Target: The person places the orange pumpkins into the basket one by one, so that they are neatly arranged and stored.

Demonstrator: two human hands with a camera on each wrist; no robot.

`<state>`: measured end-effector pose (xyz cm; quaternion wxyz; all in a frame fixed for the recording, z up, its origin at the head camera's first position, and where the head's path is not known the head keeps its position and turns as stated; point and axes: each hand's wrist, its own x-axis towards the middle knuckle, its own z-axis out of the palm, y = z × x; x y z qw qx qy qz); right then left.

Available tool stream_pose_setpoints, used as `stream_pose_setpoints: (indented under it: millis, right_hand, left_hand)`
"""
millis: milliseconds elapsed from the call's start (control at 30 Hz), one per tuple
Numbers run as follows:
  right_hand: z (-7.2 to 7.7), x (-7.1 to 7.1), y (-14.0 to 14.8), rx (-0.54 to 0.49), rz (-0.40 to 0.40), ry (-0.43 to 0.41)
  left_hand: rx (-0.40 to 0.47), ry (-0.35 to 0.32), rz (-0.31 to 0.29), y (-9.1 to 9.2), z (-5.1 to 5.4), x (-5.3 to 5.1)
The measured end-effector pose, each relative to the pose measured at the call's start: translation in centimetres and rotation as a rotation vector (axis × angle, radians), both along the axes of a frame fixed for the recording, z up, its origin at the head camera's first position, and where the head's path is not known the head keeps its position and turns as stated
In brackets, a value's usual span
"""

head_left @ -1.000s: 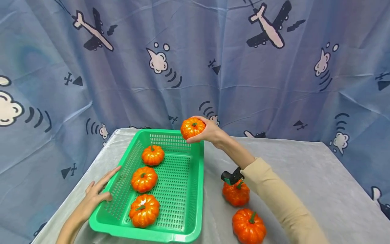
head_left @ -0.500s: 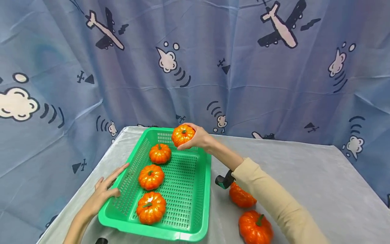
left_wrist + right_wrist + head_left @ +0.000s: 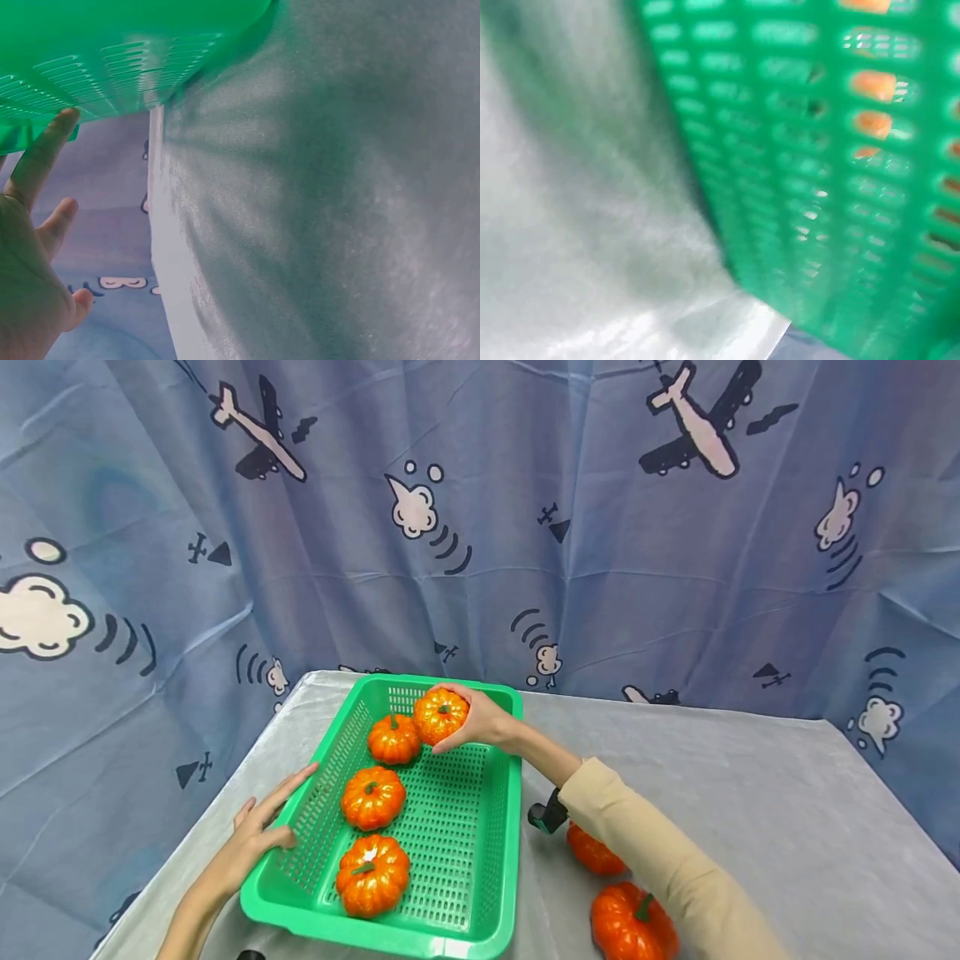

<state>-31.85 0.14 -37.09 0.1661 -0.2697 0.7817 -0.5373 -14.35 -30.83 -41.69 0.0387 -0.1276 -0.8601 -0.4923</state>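
Observation:
In the head view my right hand [image 3: 483, 720] grips a shiny orange toy pumpkin [image 3: 441, 716] between thumb and fingers, over the far part of a green slotted basket [image 3: 489, 946]. Along the basket's left side sit a far pumpkin [image 3: 394, 740], a middle pumpkin [image 3: 372, 798] and a near pumpkin [image 3: 372, 877]. My left hand [image 3: 251, 843] rests against the left rim, fingers fairly straight. From the left wrist view, a fingertip of the left hand [image 3: 37, 247] touches the basket's slotted wall [image 3: 112, 67]. The right wrist view shows only the basket's outer wall [image 3: 757, 142] and orange through its slots.
Right of the basket, a redder pumpkin [image 3: 596, 850] lies partly behind the right sleeve [image 3: 652, 835], with another red-orange pumpkin [image 3: 633, 922] nearer. A pale cloth [image 3: 750, 793] covers the table. Behind it hangs a blue curtain [image 3: 480, 527] with airplane prints.
My right hand has carried its pumpkin left and down, from above the basket's far right corner to beside the far pumpkin. The left hand stays at the rim. The head view has shifted slightly.

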Motion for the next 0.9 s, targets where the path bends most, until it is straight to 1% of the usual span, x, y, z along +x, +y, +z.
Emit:
stream_pose_setpoints:
  millis: [133,200,267,400,500,767,900]
  right_hand:
    - [-0.45,-0.25,0.38,0.025,0.021,-0.007]
    - [-0.48,-0.28,0.43,0.049,0.034,-0.007]
    - [-0.47,-0.29,0.42,0.076,0.041,-0.026]
    - [-0.57,-0.37,0.28,0.165,0.01,-0.031]
    - [-0.63,-0.36,0.27,0.237,-0.018,-0.002]
    - [-0.66,-0.19,0.13,0.365,-0.076,0.065]
    - [-0.73,-0.17,-0.09,0.404,-0.077,0.096]
  left_hand:
    - [-0.009,0.004,0.001,0.06,0.08,0.07]
    - [-0.01,0.004,0.0,0.03,0.09,0.12]
    - [-0.006,-0.001,-0.004,0.03,0.09,0.15]
    - [0.003,0.001,-0.013,-0.01,0.02,0.18]
    - [0.009,0.004,-0.019,0.04,-0.01,0.14]
    - [-0.001,-0.006,-0.026,0.05,0.19,0.16]
    - [0.004,-0.009,-0.032,0.01,0.21,0.26]
